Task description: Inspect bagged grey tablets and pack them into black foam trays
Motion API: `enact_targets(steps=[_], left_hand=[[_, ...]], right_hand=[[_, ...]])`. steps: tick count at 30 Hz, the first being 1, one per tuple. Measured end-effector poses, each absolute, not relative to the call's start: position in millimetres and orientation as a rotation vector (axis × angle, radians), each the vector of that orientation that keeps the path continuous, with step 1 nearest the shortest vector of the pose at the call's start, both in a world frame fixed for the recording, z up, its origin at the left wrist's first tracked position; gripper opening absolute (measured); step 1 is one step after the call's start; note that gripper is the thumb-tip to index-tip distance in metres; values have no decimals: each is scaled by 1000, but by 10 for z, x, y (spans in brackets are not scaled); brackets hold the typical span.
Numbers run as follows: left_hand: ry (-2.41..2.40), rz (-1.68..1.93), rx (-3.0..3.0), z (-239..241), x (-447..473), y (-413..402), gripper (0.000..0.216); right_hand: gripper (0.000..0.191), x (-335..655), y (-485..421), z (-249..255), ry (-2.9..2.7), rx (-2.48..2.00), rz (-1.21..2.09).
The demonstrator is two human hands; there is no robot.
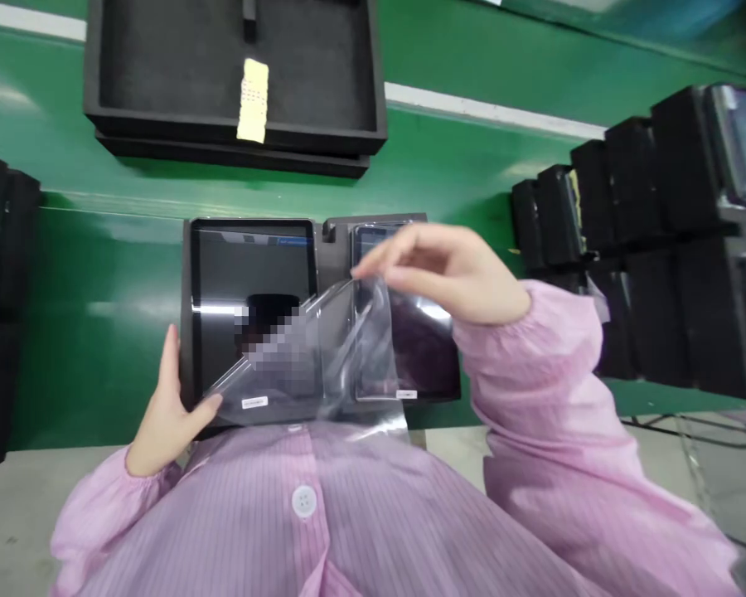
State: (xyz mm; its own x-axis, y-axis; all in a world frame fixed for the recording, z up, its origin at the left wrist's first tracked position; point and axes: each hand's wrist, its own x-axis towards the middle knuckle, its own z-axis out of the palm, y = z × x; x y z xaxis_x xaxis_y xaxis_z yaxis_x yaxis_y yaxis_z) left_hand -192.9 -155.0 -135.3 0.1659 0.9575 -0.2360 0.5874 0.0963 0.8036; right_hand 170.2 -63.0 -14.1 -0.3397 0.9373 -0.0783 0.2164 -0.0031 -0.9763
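My right hand (451, 269) pinches the upper corner of a clear plastic film (370, 344) between thumb and fingertips. The film is lifted and folded diagonally across the lower part of a tablet (242, 265) with a dark, glossy screen. My left hand (165, 423) is spread at the tablet's lower left corner, thumb over the corner and index finger stretched along the side of a black foam tray (334, 269). To the right in this tray lies a second dark-screened device (426, 348), partly behind the film and my right hand. Small white labels show near the lower edges.
An empty-looking black foam tray (174, 62) with a yellow paper tag (253, 99) sits on another at the back of the green table (99, 274). Stacked black trays with devices (690, 157) stand at the right. More black trays (0, 249) line the left edge.
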Motion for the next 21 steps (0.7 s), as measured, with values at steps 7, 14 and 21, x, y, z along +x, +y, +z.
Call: enact_targets(steps=[7, 14, 21], left_hand=[[1642, 639, 1588, -1198, -1755, -1260, 100], [1691, 595, 2257, -915, -1482, -1233, 99], [841, 402, 2508, -934, -832, -1296, 83]], right_hand=[[10, 1190, -303, 35, -1520, -1170, 1039], [19, 2165, -176, -192, -1647, -1556, 665], [14, 2902, -474, -601, -1841, -1989, 494]])
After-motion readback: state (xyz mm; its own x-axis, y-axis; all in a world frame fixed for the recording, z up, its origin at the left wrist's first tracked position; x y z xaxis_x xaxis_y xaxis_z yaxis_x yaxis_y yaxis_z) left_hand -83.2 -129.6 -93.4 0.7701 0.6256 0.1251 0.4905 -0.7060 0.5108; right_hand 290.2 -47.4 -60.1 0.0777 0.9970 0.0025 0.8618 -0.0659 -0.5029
